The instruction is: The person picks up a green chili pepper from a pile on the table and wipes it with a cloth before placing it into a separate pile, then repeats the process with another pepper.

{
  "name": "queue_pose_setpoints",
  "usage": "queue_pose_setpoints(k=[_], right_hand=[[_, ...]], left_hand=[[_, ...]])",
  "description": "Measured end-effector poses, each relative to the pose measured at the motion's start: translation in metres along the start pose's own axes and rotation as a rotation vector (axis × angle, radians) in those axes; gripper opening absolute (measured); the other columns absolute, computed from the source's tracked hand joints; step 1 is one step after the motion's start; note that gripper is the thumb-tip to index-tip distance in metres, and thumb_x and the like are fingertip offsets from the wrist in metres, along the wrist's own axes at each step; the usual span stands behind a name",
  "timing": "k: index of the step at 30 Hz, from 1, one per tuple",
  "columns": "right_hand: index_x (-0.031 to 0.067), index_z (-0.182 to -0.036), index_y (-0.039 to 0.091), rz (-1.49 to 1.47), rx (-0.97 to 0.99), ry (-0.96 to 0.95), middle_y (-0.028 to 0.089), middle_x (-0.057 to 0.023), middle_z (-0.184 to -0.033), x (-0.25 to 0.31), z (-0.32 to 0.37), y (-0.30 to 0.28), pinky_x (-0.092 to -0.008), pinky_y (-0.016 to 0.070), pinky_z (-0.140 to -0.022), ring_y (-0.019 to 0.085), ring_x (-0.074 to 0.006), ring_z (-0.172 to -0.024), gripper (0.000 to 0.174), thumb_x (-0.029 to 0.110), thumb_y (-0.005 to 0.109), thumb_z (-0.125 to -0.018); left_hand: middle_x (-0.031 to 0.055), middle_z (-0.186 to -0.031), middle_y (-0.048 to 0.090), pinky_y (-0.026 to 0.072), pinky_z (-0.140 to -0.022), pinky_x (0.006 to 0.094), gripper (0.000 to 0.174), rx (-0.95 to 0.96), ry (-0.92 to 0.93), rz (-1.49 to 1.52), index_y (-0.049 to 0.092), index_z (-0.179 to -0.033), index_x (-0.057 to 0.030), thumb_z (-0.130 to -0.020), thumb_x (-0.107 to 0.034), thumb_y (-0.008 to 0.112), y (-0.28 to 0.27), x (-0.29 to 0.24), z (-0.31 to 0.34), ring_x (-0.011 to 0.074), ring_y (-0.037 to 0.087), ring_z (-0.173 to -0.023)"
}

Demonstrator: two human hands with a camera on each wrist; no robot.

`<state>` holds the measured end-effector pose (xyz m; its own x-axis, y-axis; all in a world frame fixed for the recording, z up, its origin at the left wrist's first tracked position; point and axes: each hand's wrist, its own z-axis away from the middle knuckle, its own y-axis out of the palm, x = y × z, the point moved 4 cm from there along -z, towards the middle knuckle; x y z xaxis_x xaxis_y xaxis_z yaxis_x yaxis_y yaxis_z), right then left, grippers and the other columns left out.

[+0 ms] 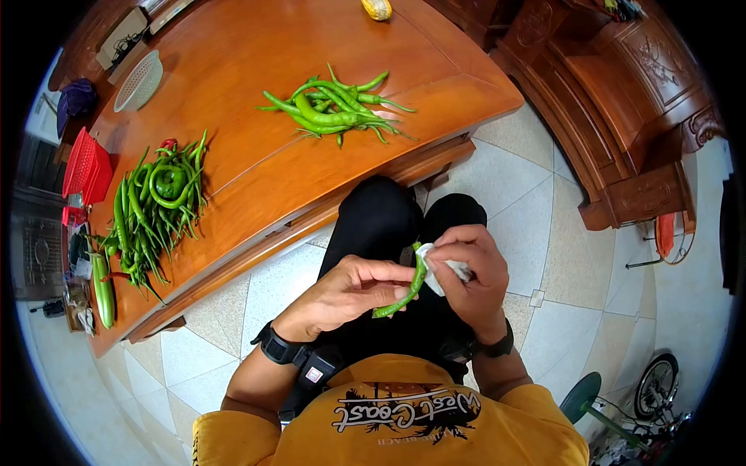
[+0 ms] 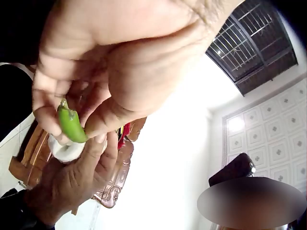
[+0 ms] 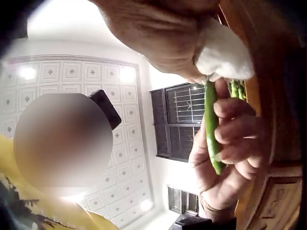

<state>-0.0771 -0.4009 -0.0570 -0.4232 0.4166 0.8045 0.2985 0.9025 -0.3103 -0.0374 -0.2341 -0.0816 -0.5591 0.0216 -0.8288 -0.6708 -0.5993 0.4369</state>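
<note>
A curved green chili pepper point(image 1: 417, 284) is pinched between the thumb and fingers of my left hand point(image 1: 338, 297), over the lap. My right hand point(image 1: 475, 272) grips a crumpled white cloth or tissue point(image 3: 223, 55) against the pepper's upper end. In the right wrist view the pepper point(image 3: 211, 127) hangs lengthwise below the cloth, with left-hand fingers along its side. The left wrist view shows one end of the pepper point(image 2: 71, 125) poking out past the left fingertips, and the right hand point(image 2: 72, 184) close beneath.
On the wooden table point(image 1: 233, 101) lie a small pile of green peppers point(image 1: 334, 105) and a larger pile point(image 1: 155, 206). A pale green gourd point(image 1: 102, 291), red basket point(image 1: 87, 167), white basket point(image 1: 140, 81) and yellow item point(image 1: 377, 8) are there too. Carved wooden furniture point(image 1: 614, 101) stands at right.
</note>
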Motion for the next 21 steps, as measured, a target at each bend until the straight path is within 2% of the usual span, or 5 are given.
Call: queue_pose_setpoints(k=[3,10,14,17,21], right_hand=[[0.0031,-0.087,0.065,0.006,-0.012,0.012,0.061,-0.0104,-0.092,-0.002,-0.001,-0.002,-0.0265,0.0485,-0.068,0.061,-0.0178,-0.078,0.017,-0.006,0.07,-0.072],[0.0039,-0.085,0.067,-0.053,0.068,0.054,0.061,-0.0092,-0.092,0.002,0.004,0.006,-0.0276,0.0487,-0.069,0.061,-0.0186,-0.079,0.015,-0.004,0.07,-0.072],[0.0043,-0.085,0.068,-0.125,0.143,0.052,0.061,-0.0079,-0.093,0.008,0.01,0.018,-0.026,0.0497,-0.07,0.062,-0.0176,-0.081,0.018,-0.006,0.073,-0.071],[0.0041,-0.09,0.066,-0.145,0.234,0.054,0.06,-0.0078,-0.096,0.01,0.014,0.023,-0.0269,0.05,-0.073,0.061,-0.0197,-0.084,0.021,-0.005,0.073,-0.072],[0.0041,-0.085,0.068,-0.132,0.164,0.046,0.06,-0.0084,-0.093,0.008,0.012,0.02,-0.0265,0.0495,-0.069,0.062,-0.0186,-0.08,0.017,-0.006,0.072,-0.071]], left_hand=[[0.0036,-0.097,0.067,0.048,-0.076,0.0213,0.026,0.052,-0.002,-0.008,0.062,-0.117,0.0004,-0.092,-0.004,0.059,0.001,0.002,-0.001,0.007,0.059,-0.086],[0.0068,-0.103,0.067,0.0489,-0.084,0.0221,0.029,-0.096,0.074,0.039,0.061,-0.119,0.0015,-0.091,-0.005,0.06,-0.006,-0.001,-0.003,0.0096,0.061,-0.092],[0.0075,-0.104,0.067,0.0502,-0.083,0.0231,0.028,-0.153,0.126,0.069,0.061,-0.118,0.0013,-0.091,-0.006,0.061,-0.014,0.003,-0.005,0.0109,0.062,-0.092],[0.0072,-0.103,0.067,0.0505,-0.083,0.023,0.028,-0.165,0.114,0.106,0.062,-0.117,0.0014,-0.091,-0.007,0.061,-0.015,0.003,-0.004,0.0107,0.062,-0.092],[0.0073,-0.103,0.067,0.0505,-0.083,0.0233,0.026,-0.142,0.087,0.113,0.063,-0.116,0.0014,-0.091,-0.007,0.061,-0.013,0.002,-0.001,0.0107,0.063,-0.091]])
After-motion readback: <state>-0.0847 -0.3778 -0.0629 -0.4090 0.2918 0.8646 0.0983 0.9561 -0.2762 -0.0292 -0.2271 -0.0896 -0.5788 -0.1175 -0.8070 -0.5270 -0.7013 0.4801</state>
